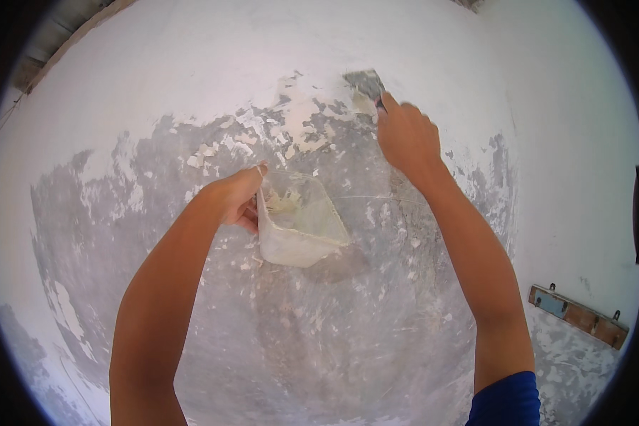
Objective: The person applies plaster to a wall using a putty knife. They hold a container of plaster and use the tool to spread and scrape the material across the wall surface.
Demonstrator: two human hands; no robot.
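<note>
Showing through ragged, flaking white paint (304, 113), rough grey plaster (263, 341) covers the middle and lower part of the wall. A boxy plastic tub (291, 246), cloudy and see-through, is tilted low in front of it, pale crumbly scraps (284, 202) inside; whether it touches the plaster I cannot tell. The left hand (238, 197) pinches the tub's near-left edge, thumb at the rim and fingers curled along the outside. Higher up, the right hand (409, 136) is closed in a fist around a scraper (364, 82), whose flat, grey-smeared blade lies at the border of the white paint.
</note>
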